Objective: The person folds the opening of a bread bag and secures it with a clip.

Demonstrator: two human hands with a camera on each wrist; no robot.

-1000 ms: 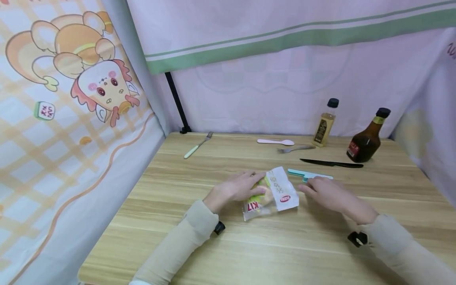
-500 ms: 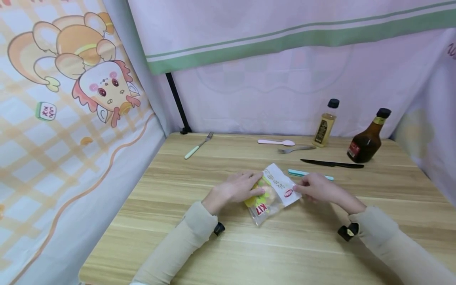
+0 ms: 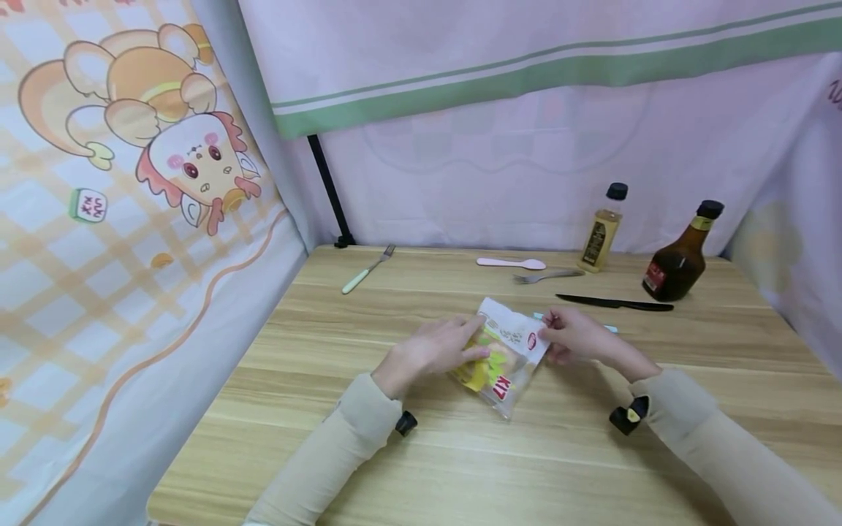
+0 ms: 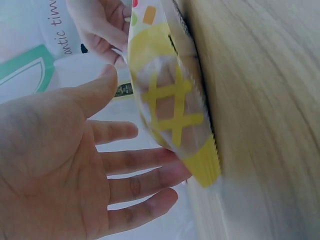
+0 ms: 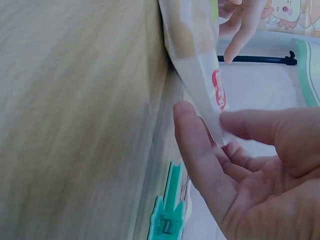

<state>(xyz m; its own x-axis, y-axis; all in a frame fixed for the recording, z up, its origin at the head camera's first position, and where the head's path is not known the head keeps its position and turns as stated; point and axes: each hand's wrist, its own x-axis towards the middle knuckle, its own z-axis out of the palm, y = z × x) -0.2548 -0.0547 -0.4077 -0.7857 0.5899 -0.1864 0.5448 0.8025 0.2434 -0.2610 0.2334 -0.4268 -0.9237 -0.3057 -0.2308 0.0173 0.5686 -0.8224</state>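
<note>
A snack packet (image 3: 503, 358), yellow and white with a clear window, lies tilted on the wooden table (image 3: 421, 453) between both hands. My left hand (image 3: 441, 349) rests against its left side with straight fingers. In the left wrist view the left hand (image 4: 125, 150) is spread beside the packet (image 4: 170, 100), thumb near its edge. My right hand (image 3: 571, 334) pinches the packet's white end. The right wrist view shows the right hand (image 5: 205, 117) with thumb and forefinger closed on the packet (image 5: 197, 55). A teal clip (image 5: 167, 215) lies just behind that hand.
At the back of the table lie a black knife (image 3: 615, 302), a metal fork (image 3: 546, 276), a pink spoon (image 3: 511, 263) and a green-handled fork (image 3: 365, 270). An oil bottle (image 3: 601, 230) and a dark sauce bottle (image 3: 680, 256) stand back right. Cloth walls enclose the table.
My right hand moved left from the teal clip and took hold of the packet's white end. The packet turned, its printed lower end swinging right. The left hand stayed on it.
</note>
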